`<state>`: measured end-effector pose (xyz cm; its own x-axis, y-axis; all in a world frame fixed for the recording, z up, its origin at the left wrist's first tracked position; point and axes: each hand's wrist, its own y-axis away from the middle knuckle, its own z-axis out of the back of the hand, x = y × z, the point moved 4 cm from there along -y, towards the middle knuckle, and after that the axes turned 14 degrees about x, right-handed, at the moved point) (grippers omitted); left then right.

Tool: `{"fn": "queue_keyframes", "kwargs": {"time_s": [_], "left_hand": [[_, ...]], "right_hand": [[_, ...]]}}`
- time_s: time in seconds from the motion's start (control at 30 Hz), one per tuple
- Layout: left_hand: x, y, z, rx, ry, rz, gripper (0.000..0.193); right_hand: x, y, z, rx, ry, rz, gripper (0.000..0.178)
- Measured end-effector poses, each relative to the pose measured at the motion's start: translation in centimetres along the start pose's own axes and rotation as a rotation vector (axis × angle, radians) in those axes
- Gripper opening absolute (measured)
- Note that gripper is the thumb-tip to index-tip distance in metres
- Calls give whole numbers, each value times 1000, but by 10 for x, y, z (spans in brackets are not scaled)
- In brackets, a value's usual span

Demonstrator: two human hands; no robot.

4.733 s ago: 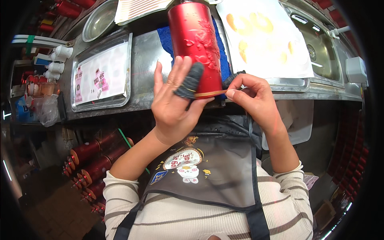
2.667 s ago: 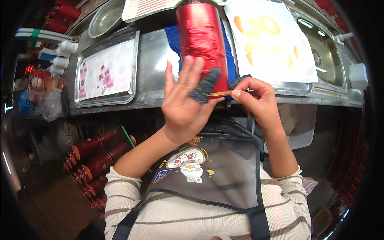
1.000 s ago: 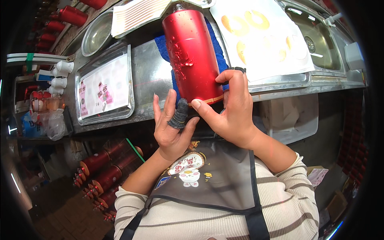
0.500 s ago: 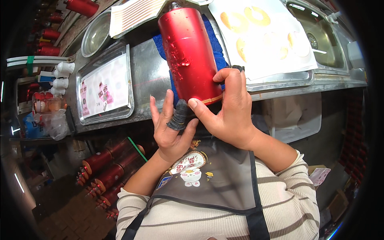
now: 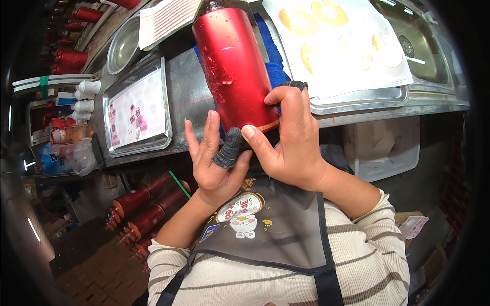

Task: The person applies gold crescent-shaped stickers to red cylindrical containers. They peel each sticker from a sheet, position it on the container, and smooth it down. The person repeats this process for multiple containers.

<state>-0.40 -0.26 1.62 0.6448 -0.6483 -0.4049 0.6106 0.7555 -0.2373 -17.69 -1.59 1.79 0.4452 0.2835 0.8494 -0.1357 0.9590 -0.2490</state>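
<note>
Near the top centre of the frame, I see a glossy red cylindrical bottle (image 5: pixel 237 66) with raised decoration and water drops, lying on a bright blue cloth (image 5: pixel 275 74), its neck pointing to the upper edge. A thin orange-gold strip (image 5: pixel 269 126) runs along its base, at the front edge of the grey metal table (image 5: pixel 189 97). The right hand (image 5: pixel 293 143) grips that base end, thumb on the strip and bent forefinger against the side. The left hand (image 5: pixel 214 168) is open with fingers spread, just beside the base; a dark grey knitted finger sleeve (image 5: pixel 229 148) covers one finger, and I can't tell whether it touches the bottle. Left of centre sits a rectangular metal tray (image 5: pixel 167 102) holding a white sheet with pink prints (image 5: pixel 148 97), below a round metal bowl (image 5: pixel 122 48). At upper right, a large white sheet (image 5: pixel 347 81) bears curved orange-gold pieces (image 5: pixel 329 13), near a metal sink (image 5: pixel 434 66).
</note>
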Motion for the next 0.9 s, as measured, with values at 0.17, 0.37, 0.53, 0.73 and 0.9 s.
{"fn": "queue_keyframes", "kwargs": {"time_s": [0.17,0.37,0.53,0.73,0.9], "left_hand": [[-2,-3,1,26,-30,4,37],[-3,-6,6,64,-50,15,39],[-2,-6,9,75,-44,11,41],[-2,-6,6,73,-65,6,40],[-4,-8,9,78,-53,-1,41]], "right_hand": [[-3,2,1,9,-57,5,47],[-10,3,0,37,-229,-24,40],[-15,4,4,73,-307,-18,36],[-11,3,1,24,-338,-44,34],[-20,6,4,54,-331,4,35]]}}
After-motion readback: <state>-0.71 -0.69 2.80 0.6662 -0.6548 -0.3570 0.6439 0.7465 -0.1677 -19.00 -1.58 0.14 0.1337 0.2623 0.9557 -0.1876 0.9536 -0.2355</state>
